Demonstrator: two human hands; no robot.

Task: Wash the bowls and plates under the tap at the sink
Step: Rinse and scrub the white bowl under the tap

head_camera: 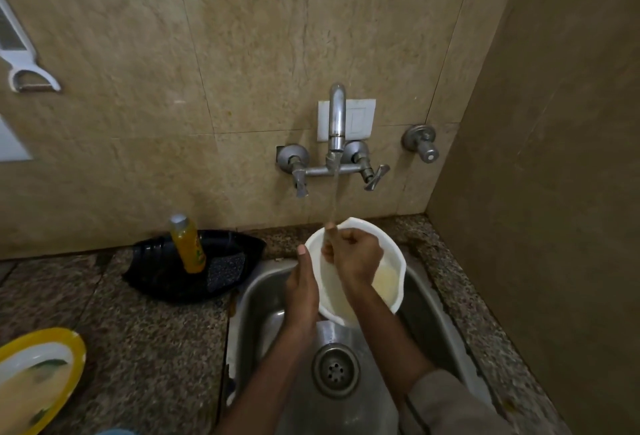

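Note:
A white bowl [391,261] is held tilted over the steel sink [256,296], under water running from the wall tap [336,116]. My left hand [303,289] grips the bowl's left rim, thumb up along the edge. Inside the bowl, my right hand [353,254] is curled, with the stream landing on its fingers. Yellowish residue shows on the bowl's lower inside. A plate with a yellow rim [38,375] and food smears lies on the counter at the lower left.
A black tray [156,261] behind the sink's left corner holds an orange soap bottle [187,244] and a dark scrub pad [225,270]. The drain [335,370] sits mid-basin. A side wall stands close on the right. A white peeler [24,64] hangs on the left wall.

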